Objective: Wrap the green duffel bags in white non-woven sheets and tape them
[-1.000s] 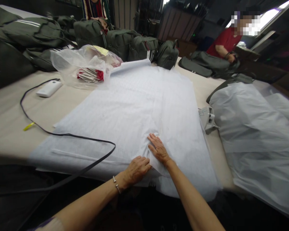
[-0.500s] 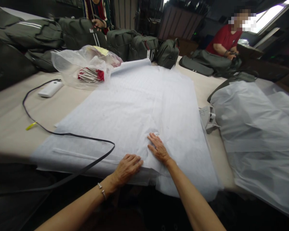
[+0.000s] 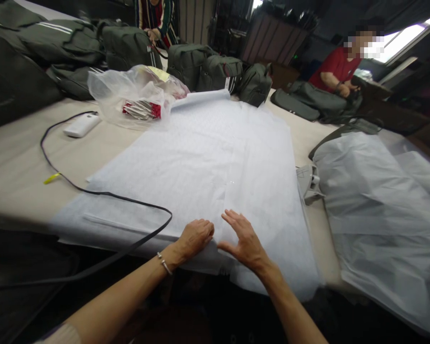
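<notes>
A large white sheet (image 3: 186, 162) of thin, slightly wrinkled material lies over the table, its near edge hanging past the table's front. At that edge, left of the middle, my left hand (image 3: 195, 237) rests on the sheet with its fingers curled closed. What they hold, if anything, is hidden. To its right my right hand (image 3: 245, 243) is open over the sheet, thumb and fingers spread, with nothing in it. Left of my hands, a dark flat cord (image 3: 129, 197) loops across the sheet.
A clear plastic bag (image 3: 111, 95) with red-and-white tags (image 3: 141, 110) sits beyond, near a white device (image 3: 81, 125). Green bags (image 3: 186, 64) line the back. A grey tape dispenser (image 3: 310, 184) and translucent plastic (image 3: 380, 205) lie right. One person (image 3: 335, 69) handles bags; another (image 3: 155, 24) stands behind.
My right hand has drawn back toward the near edge, its fingers and thumb spreading wider. My left hand has curled closed and shifted slightly. The view has moved a little.
</notes>
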